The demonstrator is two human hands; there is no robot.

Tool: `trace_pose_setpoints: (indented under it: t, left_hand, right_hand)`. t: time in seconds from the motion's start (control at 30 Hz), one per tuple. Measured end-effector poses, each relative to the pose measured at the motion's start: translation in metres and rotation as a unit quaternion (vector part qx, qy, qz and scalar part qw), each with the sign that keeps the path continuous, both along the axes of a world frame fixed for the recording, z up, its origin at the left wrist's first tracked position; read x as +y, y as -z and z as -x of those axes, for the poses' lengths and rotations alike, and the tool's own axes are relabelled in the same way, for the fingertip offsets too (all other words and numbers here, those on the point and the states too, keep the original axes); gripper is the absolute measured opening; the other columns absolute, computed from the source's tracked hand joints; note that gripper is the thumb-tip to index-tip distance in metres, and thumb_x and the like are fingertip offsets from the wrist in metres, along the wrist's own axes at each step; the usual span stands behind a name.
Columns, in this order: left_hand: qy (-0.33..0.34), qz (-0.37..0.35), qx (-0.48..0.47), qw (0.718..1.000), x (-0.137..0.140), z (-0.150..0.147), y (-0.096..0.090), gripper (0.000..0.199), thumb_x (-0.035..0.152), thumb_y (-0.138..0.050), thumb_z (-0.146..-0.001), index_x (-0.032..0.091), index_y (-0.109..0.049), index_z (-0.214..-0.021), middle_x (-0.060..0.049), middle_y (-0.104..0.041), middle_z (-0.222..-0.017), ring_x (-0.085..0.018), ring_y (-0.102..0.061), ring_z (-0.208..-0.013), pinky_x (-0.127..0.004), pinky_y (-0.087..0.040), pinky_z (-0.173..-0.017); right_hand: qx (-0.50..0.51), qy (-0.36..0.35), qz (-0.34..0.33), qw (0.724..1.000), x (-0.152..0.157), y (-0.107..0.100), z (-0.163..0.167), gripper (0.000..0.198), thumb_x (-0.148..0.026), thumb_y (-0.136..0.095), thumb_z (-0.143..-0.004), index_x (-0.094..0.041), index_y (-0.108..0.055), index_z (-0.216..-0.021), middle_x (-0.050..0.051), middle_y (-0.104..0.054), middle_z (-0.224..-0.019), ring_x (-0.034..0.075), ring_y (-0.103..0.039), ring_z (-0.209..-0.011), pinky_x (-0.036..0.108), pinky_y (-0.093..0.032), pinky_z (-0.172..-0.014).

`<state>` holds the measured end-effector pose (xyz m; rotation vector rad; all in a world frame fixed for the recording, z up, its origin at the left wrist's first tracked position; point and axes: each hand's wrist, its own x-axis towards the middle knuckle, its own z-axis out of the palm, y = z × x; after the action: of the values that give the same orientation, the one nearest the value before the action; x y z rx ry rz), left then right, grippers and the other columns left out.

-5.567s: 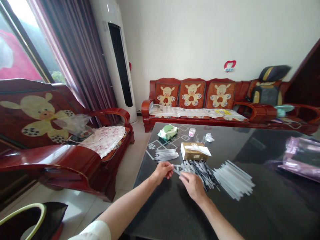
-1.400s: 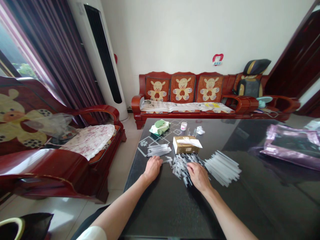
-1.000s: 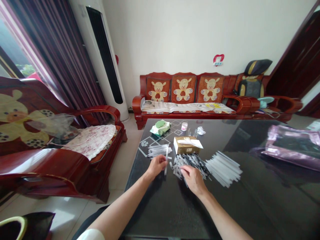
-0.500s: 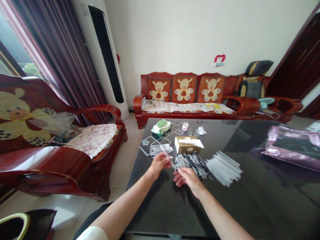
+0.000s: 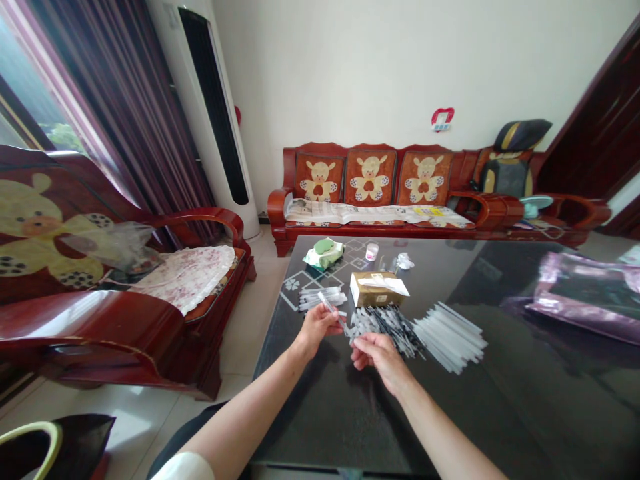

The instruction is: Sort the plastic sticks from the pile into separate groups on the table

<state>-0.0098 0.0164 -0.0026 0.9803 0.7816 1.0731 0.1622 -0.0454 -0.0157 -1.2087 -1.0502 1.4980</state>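
My left hand [image 5: 318, 327] is closed on a slim translucent tube [image 5: 326, 302], which slants up and to the left from the fingers. Just to its right, my right hand [image 5: 379, 353] is pinched near the tube's lower end; whatever sits between those fingertips is too small to make out. Right beyond the hands lies a heap of thin black and grey sticks [image 5: 393, 327] with pale ends. A fan of translucent tubes [image 5: 450, 337] is spread to the right of the heap. Behind my left hand lies a smaller row of similar tubes [image 5: 324, 296] with dark ends.
A gold and white tissue box [image 5: 379, 288] stands behind the heap on the dark table [image 5: 345, 427]. Farther back are a green wipes pack [image 5: 324, 253], a small white jar [image 5: 371, 251] and crumpled tissue [image 5: 405, 261]. A purple plastic package [image 5: 585, 300] lies at the right.
My right hand has shifted slightly up and right, and its fingers have drawn closer together. My left hand still holds the tube in nearly the same place.
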Motion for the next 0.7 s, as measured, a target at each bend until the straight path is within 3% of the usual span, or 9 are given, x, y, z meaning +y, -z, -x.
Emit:
trace_pose_setpoints:
  t: [0.13,0.3,0.53,0.7]
  left_hand:
    - [-0.007,0.0,-0.003,1.0,-0.0004,-0.0016,0.0006,0.036,0.04,-0.076,-0.069,0.014,-0.058,-0.086,-0.009,-0.07,-0.081,-0.017,-0.066,-0.068,-0.029,-0.053,-0.064]
    - [-0.007,-0.002,-0.015,1.0,-0.0001,-0.0013,0.0004,0.037,0.039,-0.076,-0.069,0.014,-0.058,-0.088,-0.009,-0.071,-0.084,-0.017,-0.067,-0.07,-0.029,-0.053,-0.066]
    - [-0.008,0.0,-0.017,1.0,-0.0001,-0.0016,0.0012,0.037,0.04,-0.077,-0.069,0.014,-0.059,-0.088,-0.009,-0.071,-0.085,-0.017,-0.066,-0.07,-0.03,-0.053,-0.067]
    - [-0.01,0.008,-0.011,1.0,-0.0008,-0.0017,0.0004,0.039,0.041,-0.078,-0.067,0.014,-0.06,-0.089,-0.009,-0.07,-0.086,-0.017,-0.067,-0.071,-0.03,-0.053,-0.068]
  right_hand:
    - [-0.013,0.018,-0.001,1.0,0.0033,0.0007,-0.001,0.031,-0.039,-0.075,-0.068,-0.012,-0.063,-0.075,0.004,-0.069,-0.061,0.012,-0.061,-0.048,0.023,-0.049,-0.049]
    - [0.0,-0.027,0.018,0.999,0.002,-0.002,-0.0001,0.044,-0.055,-0.058,-0.08,-0.011,-0.064,-0.079,0.006,-0.068,-0.059,0.013,-0.061,-0.045,0.023,-0.047,-0.044]
    - [-0.015,0.003,0.009,1.0,0.0055,0.0015,-0.003,0.032,-0.041,-0.074,-0.069,-0.012,-0.063,-0.076,0.004,-0.068,-0.061,0.013,-0.062,-0.048,0.023,-0.049,-0.048]
    - [0.016,-0.027,0.031,0.999,0.004,-0.001,-0.0004,0.041,-0.051,-0.06,-0.081,-0.011,-0.064,-0.079,0.006,-0.067,-0.06,0.013,-0.062,-0.047,0.024,-0.049,-0.046]
